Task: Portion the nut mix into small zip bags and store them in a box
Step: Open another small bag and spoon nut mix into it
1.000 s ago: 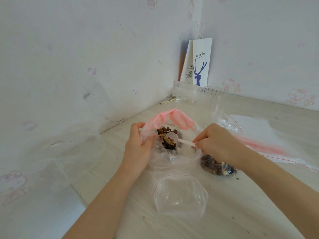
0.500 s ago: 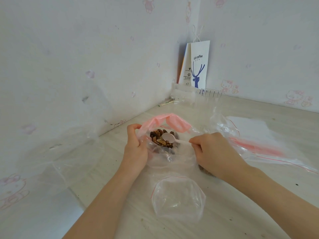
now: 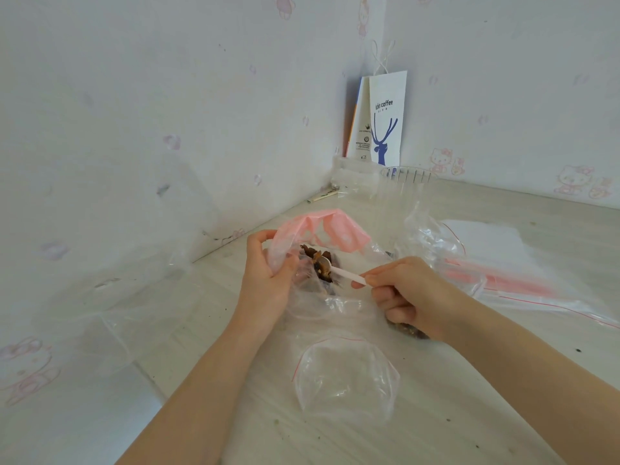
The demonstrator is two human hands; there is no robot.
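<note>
Scooping nut mix from the big bag, small bag waiting nearer to the person.

The left hand (image 3: 268,276) grips the rim of the large zip bag (image 3: 339,229) and holds its pink mouth open. The right hand (image 3: 409,297) pinches the end of a white plastic spoon (image 3: 345,272) between thumb and forefinger. The spoon's long axis runs from the right hand up-left into the nut mix (image 3: 318,263), which sits between the two hands. The empty small zip bag (image 3: 345,377) lies flat on the desk (image 3: 503,414), below both hands and closer to the right one, so I judge the spoon must travel back toward the person. A filled packet (image 3: 411,332) is half hidden under the right wrist. The clear box (image 3: 406,177) beyond the hands is hard to make out.
</note>
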